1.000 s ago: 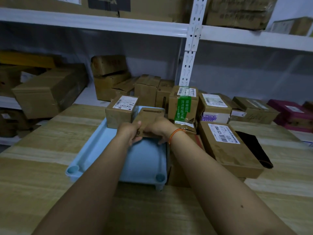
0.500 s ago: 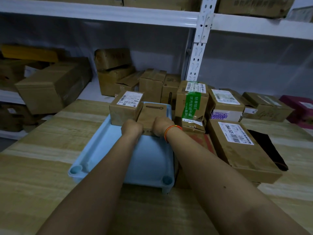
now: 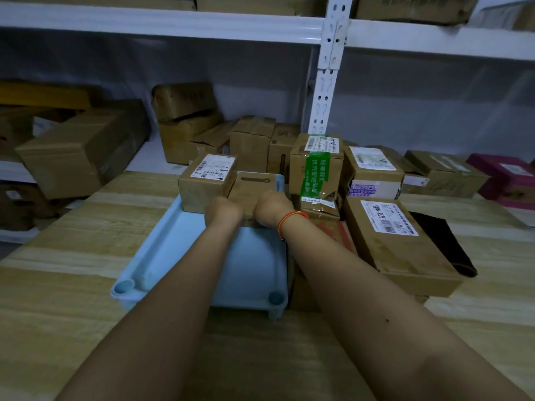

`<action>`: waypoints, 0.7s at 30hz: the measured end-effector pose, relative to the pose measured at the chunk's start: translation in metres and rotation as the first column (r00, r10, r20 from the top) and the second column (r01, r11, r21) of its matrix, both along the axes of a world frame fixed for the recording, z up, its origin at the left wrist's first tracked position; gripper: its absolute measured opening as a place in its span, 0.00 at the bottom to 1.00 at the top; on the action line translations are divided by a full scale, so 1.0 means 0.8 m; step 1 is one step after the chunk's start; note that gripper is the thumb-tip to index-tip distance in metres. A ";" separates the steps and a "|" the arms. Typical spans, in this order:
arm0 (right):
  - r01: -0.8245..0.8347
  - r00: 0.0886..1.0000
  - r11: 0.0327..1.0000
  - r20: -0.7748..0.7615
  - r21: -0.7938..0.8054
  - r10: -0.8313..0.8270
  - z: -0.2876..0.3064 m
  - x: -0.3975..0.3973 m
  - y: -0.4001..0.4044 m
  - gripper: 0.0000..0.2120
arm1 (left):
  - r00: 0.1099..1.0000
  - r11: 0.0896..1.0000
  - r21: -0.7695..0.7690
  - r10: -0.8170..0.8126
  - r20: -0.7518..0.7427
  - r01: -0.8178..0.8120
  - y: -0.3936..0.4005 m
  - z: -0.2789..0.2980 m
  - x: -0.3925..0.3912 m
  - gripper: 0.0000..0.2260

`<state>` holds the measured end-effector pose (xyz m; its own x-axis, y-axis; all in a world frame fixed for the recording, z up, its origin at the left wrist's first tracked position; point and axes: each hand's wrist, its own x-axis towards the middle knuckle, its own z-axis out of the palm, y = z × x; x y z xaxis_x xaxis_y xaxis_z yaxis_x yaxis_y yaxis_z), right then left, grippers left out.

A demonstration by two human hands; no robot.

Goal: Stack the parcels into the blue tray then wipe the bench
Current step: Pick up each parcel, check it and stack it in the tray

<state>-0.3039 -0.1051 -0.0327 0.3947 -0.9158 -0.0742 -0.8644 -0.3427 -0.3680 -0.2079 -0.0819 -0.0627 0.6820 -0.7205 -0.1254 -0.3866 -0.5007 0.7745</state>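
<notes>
Fingers of both hands, left hand (image 3: 223,209) and right hand (image 3: 270,208), hidden behind knuckles.

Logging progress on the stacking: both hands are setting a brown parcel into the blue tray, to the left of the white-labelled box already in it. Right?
Not quite. The head view shows the left hand and right hand setting the brown parcel into the blue tray to the right of the white-labelled box, not the left.

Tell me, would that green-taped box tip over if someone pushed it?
Possibly. The green-taped box stands tall on a smaller parcel, so a push high up might topple it. Its creased cardboard looks stiff enough to grip, and the neighbouring labelled box may brace it.
</notes>
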 end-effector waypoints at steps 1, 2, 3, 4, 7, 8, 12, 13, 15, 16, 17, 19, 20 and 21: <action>0.013 0.997 0.999 0.077 -0.047 -0.009 0.007 -0.008 0.005 0.15 | 1.000 1.000 -0.023 0.010 -0.005 -0.010 0.002 0.006 -0.007 0.14; 0.026 0.990 0.996 0.142 -0.082 -0.014 0.015 -0.014 0.010 0.14 | 1.000 0.998 -0.053 0.021 -0.013 -0.021 0.003 0.012 -0.013 0.14; 0.052 0.981 0.993 0.192 -0.102 -0.032 0.022 -0.023 0.012 0.13 | 1.000 0.995 -0.094 0.021 -0.021 -0.023 0.004 0.020 -0.024 0.14; 0.077 0.971 0.989 0.233 -0.125 -0.046 0.029 -0.032 0.015 0.12 | 1.000 0.991 -0.129 0.015 -0.022 -0.018 0.005 0.029 -0.035 0.14; 0.172 0.941 0.967 0.322 -0.187 -0.105 0.049 -0.069 0.021 0.12 | 0.999 0.978 -0.200 -0.054 0.000 0.053 0.012 0.054 -0.079 0.13; 0.216 0.928 0.956 0.346 -0.197 -0.138 0.055 -0.089 0.023 0.13 | 0.994 0.973 -0.210 -0.105 -0.033 0.096 0.011 0.058 -0.097 0.11; 0.400 0.877 0.900 0.356 -0.174 -0.322 0.067 -0.178 0.021 0.12 | 0.872 0.925 -0.293 -0.338 -0.354 0.240 0.011 0.062 -0.171 0.11; 0.433 0.870 0.889 0.326 -0.150 -0.369 0.065 -0.199 0.019 0.13 | 0.832 0.924 -0.288 -0.358 -0.423 0.251 0.013 0.061 -0.188 0.10; 0.468 0.869 0.878 0.233 -0.096 -0.437 0.059 -0.239 0.016 0.13 | 0.786 0.921 -0.256 -0.385 -0.484 0.294 0.023 0.063 -0.219 0.09; 0.472 0.874 0.879 0.163 -0.064 -0.457 0.055 -0.255 0.017 0.12 | 0.775 0.921 -0.242 -0.387 -0.499 0.304 0.026 0.062 -0.231 0.08; 0.466 0.882 0.884 0.094 -0.028 -0.462 0.050 -0.268 0.018 0.12 | 0.772 0.920 -0.233 -0.391 -0.501 0.314 0.030 0.062 -0.238 0.07; 0.447 0.894 0.894 0.005 0.039 -0.448 0.041 -0.290 0.021 0.15 | 0.778 0.923 -0.214 -0.385 -0.496 0.320 0.034 0.063 -0.249 0.07; 0.439 0.898 0.895 -0.018 0.075 -0.439 0.039 -0.298 0.024 0.16 | 0.781 0.925 -0.206 -0.380 -0.495 0.318 0.034 0.064 -0.253 0.07; 0.432 0.902 0.897 -0.027 0.098 -0.431 0.036 -0.303 0.027 0.16 | 0.784 0.927 -0.203 -0.375 -0.495 0.315 0.036 0.065 -0.255 0.07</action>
<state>-0.5461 -0.0834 -0.0037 -0.0382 -0.9840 -0.1740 -0.9210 0.1022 -0.3760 -0.4121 -0.0530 -0.0103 0.2408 -0.9240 -0.2969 -0.0469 -0.3166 0.9474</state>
